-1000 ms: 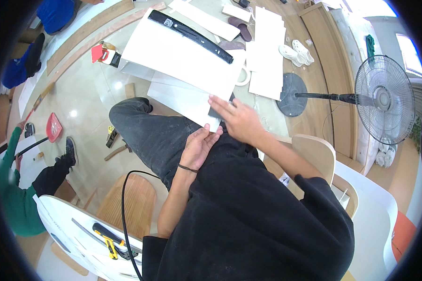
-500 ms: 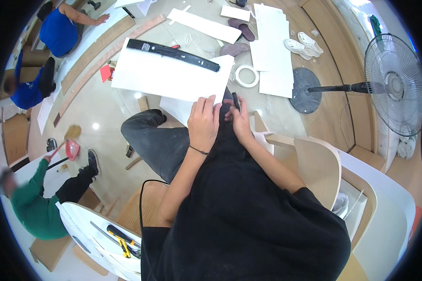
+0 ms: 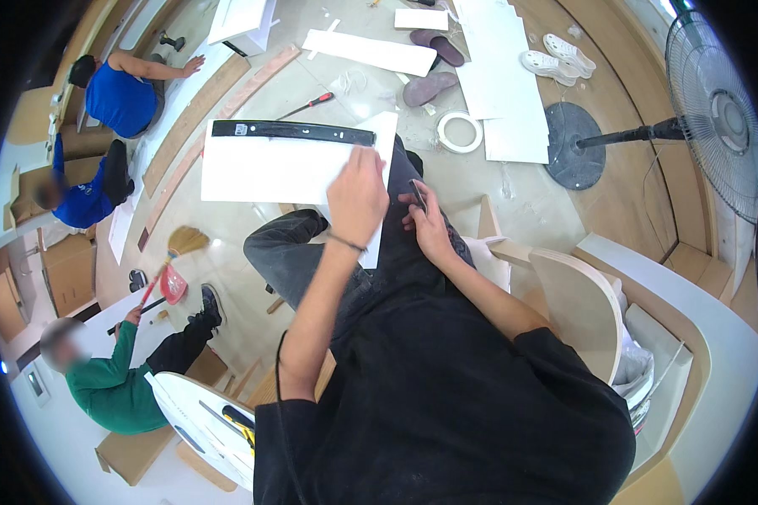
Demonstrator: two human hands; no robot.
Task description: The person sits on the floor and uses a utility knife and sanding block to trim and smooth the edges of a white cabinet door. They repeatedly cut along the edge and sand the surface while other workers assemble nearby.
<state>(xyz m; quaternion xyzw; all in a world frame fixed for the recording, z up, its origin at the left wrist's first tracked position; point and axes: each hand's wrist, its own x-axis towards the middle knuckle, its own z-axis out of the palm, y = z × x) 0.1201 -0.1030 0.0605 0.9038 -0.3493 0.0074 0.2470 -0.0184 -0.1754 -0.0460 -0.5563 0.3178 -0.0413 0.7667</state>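
Note:
A white board (image 3: 265,177) lies level over my lap, with a long black metal rail (image 3: 295,130) along its far edge. The rail has small holes and a pale label near its left end. My left hand (image 3: 358,195) is over the board's right end, fingers bent together at the rail's right tip; whatever they pinch, if anything, is hidden. My right hand (image 3: 428,225) rests above my right thigh, closed around a small, slim dark object (image 3: 419,195) whose kind I cannot make out. Part of another white panel (image 3: 377,240) shows under the board.
A red-and-black screwdriver (image 3: 312,103), tape roll (image 3: 459,132), purple slippers (image 3: 429,88) and white panels (image 3: 514,126) lie on the floor ahead. A standing fan (image 3: 720,114) is at right. At left, people in blue (image 3: 122,101) and green (image 3: 114,387); the latter holds a broom (image 3: 185,241).
My left hand has shifted from the board's near edge up to the rail's right end, its fingers now bent. The board has turned slightly. My right hand still holds the dark object.

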